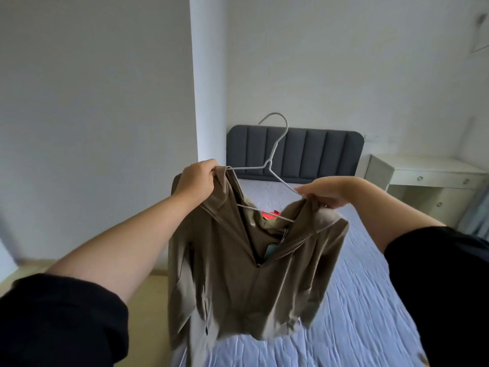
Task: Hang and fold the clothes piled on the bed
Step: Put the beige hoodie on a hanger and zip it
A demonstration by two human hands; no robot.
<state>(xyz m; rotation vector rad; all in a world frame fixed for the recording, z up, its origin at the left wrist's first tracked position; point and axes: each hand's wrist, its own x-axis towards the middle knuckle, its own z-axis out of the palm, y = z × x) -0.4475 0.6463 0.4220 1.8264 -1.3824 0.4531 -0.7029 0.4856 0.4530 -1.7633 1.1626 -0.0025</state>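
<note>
The left grip [197,178] and right grip [324,192] are pinching the jacket [238,274] by its shoulders, best easing both evenly over the hanger [269,163] between them.

Taupe zip-front jacket [238,274]: suspended above the bed [370,300], front towards the camera, zip open at the neck, closed below, sleeves hanging loose. White wire hanger [268,163]: tilted, hook uppermost, lower bar visible across the neck opening.

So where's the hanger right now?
In the head view, mid-frame, the pale hanger sits partly inside the brown jacket, held above the bed between left hand and right hand, hook against the grey headboard.
</note>
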